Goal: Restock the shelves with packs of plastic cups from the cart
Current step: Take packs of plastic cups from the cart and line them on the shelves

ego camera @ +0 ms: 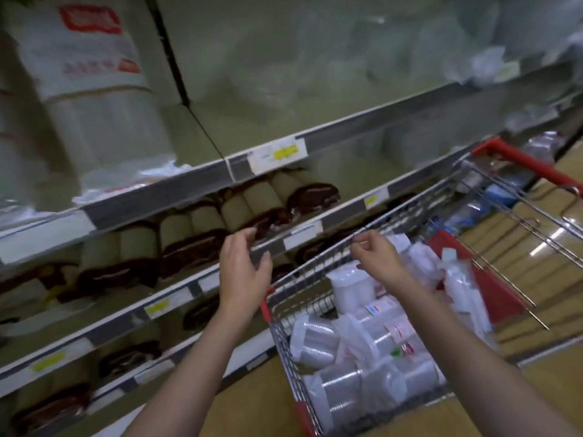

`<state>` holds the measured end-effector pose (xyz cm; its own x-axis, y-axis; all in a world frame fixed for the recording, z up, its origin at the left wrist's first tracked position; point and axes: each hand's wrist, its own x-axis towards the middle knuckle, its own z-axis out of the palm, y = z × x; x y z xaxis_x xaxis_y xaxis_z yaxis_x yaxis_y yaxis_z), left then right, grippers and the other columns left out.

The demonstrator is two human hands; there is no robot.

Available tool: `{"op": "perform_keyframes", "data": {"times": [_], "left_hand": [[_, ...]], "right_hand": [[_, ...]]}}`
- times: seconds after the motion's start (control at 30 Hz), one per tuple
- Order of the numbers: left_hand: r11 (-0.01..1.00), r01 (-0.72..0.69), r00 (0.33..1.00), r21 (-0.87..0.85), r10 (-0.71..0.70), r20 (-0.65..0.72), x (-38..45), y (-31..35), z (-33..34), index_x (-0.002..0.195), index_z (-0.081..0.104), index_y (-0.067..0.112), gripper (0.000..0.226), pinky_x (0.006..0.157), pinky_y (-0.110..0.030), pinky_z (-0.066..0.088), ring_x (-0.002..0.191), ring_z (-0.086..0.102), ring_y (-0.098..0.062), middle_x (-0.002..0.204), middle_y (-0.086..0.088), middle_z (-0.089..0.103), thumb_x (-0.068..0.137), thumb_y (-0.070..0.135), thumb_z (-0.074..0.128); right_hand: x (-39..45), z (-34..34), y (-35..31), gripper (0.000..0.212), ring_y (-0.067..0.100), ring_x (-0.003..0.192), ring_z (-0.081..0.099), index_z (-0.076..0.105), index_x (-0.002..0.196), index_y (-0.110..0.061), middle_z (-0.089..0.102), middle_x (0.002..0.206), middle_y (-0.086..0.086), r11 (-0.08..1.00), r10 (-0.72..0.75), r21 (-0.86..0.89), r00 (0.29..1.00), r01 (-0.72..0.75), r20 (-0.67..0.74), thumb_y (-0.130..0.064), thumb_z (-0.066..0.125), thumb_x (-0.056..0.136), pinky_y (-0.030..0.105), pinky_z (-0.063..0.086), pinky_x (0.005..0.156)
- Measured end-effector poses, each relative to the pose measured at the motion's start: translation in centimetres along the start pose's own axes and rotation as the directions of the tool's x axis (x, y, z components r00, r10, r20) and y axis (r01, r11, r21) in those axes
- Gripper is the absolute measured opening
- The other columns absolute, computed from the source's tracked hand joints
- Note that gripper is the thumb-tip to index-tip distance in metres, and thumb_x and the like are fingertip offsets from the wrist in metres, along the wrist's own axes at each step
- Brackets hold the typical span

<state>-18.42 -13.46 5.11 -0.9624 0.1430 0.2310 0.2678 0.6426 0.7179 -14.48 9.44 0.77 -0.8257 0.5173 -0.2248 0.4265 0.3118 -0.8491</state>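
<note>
Writing on everything is motion-blurred and unreadable: white bag with red label block (85, 42) on the top shelf at left, white-and-yellow price tags (277, 154) on the grey metal shelf rails (362, 121), small red-blue stickers on the packs. Red-trimmed wire shopping cart (284, 342) stands just beside the shelving and holds clear plastic-wrapped packs of transparent plastic cups (356, 351), piled loosely on their sides, more white packets at its far end. Middle shelves carry rows of brown-and-tan rolled packs (202, 228). Left hand (243, 266) hovers in front of a shelf rail, fingers relaxed and spread, holding nothing. Right hand (375, 253) is above the cart's cup packs near the wire rim, fingers loosely curled, empty.
</note>
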Motion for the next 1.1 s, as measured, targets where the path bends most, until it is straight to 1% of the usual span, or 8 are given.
{"op": "perform_keyframes", "data": {"times": [0.2,0.33,0.4,0.5,0.63,0.9,1.0,1.1], "left_hand": [[0.991,0.122,0.909,0.060,-0.136,0.394,-3.4,0.1,8.6,0.129,0.049,0.008,0.047,0.096,-0.030,0.042,0.117,0.055,-0.023,0.126,-0.008,0.057,0.085,0.016,0.064],[0.987,0.134,0.809,0.086,-0.159,0.567,-5.4,0.1,12.5,0.132,0.046,0.008,0.050,0.098,-0.031,0.044,0.118,0.055,-0.024,0.130,-0.010,0.057,0.086,0.017,0.063],[0.985,0.134,0.769,0.110,-0.174,0.615,-6.0,0.0,13.6,0.136,0.043,0.008,0.052,0.098,-0.031,0.043,0.120,0.054,-0.024,0.132,-0.011,0.056,0.088,0.018,0.060],[0.975,0.157,0.721,0.155,-0.220,0.657,-6.5,-0.3,15.1,0.137,0.043,0.010,0.052,0.094,-0.030,0.045,0.116,0.056,-0.024,0.130,-0.011,0.057,0.088,0.019,0.060],[0.966,0.144,0.678,0.215,-0.255,0.690,-7.1,-1.2,15.9,0.134,0.045,0.011,0.048,0.089,-0.024,0.042,0.114,0.056,-0.023,0.127,-0.009,0.058,0.089,0.017,0.059],[0.942,0.074,0.634,0.326,-0.297,0.714,-9.0,-3.1,16.1,0.134,0.045,0.014,0.052,0.093,-0.028,0.044,0.115,0.054,-0.020,0.129,-0.007,0.057,0.086,0.020,0.063],[0.943,-0.002,0.622,0.332,-0.258,0.739,-9.1,-2.0,17.1,0.140,0.037,0.016,0.065,0.103,-0.030,0.038,0.127,0.044,-0.022,0.140,-0.007,0.046,0.083,0.028,0.066],[0.933,-0.098,0.586,0.346,-0.227,0.778,-9.1,0.0,18.4,0.147,0.022,0.017,0.081,0.113,-0.035,0.026,0.139,0.025,-0.026,0.151,-0.007,0.030,0.081,0.037,0.066]], "right_hand": [[-1.5,-1.4,11.2,0.021,0.019,0.056,0.043,0.046,0.067,-0.011,0.038,0.067,0.011,0.891,0.416,0.162,0.906,-0.423,0.076,-0.001,0.052,0.084,0.024,0.035,0.051],[-1.8,-1.4,16.1,0.028,0.016,0.042,0.036,0.040,0.061,-0.009,0.033,0.056,0.007,0.777,0.573,0.269,0.817,-0.569,0.071,-0.002,0.055,0.084,0.020,0.031,0.045],[-1.8,-1.1,17.7,0.022,0.017,0.046,0.034,0.042,0.067,-0.009,0.034,0.059,0.007,0.716,0.626,0.332,0.775,-0.614,0.083,-0.002,0.055,0.084,0.020,0.031,0.045],[-1.1,-0.4,19.7,0.020,0.024,0.071,0.044,0.049,0.105,-0.009,0.039,0.076,0.009,0.624,0.695,0.334,0.697,-0.706,0.176,-0.008,0.055,0.085,0.027,0.045,0.053],[0.0,0.9,21.9,0.045,0.027,0.095,0.043,0.047,0.130,-0.006,0.044,0.082,0.006,0.557,0.743,0.336,0.637,-0.759,0.207,-0.017,0.054,0.087,0.038,0.045,0.084],[1.7,2.4,25.0,0.077,0.033,0.100,0.058,0.053,0.117,-0.008,0.057,0.118,0.017,0.379,0.796,0.497,0.549,-0.780,0.256,-0.043,0.084,0.055,0.043,0.054,0.063],[1.8,2.2,22.2,0.076,0.030,0.100,0.059,0.049,0.116,-0.012,0.058,0.116,0.013,0.326,0.763,0.587,0.573,-0.741,0.299,-0.037,0.084,0.054,0.045,0.055,0.069],[0.7,3.0,18.2,0.067,0.027,0.082,0.060,0.051,0.114,-0.008,0.063,0.100,0.012,0.361,0.704,0.606,0.633,-0.709,0.321,-0.031,0.081,0.059,0.034,0.052,0.056]]}}
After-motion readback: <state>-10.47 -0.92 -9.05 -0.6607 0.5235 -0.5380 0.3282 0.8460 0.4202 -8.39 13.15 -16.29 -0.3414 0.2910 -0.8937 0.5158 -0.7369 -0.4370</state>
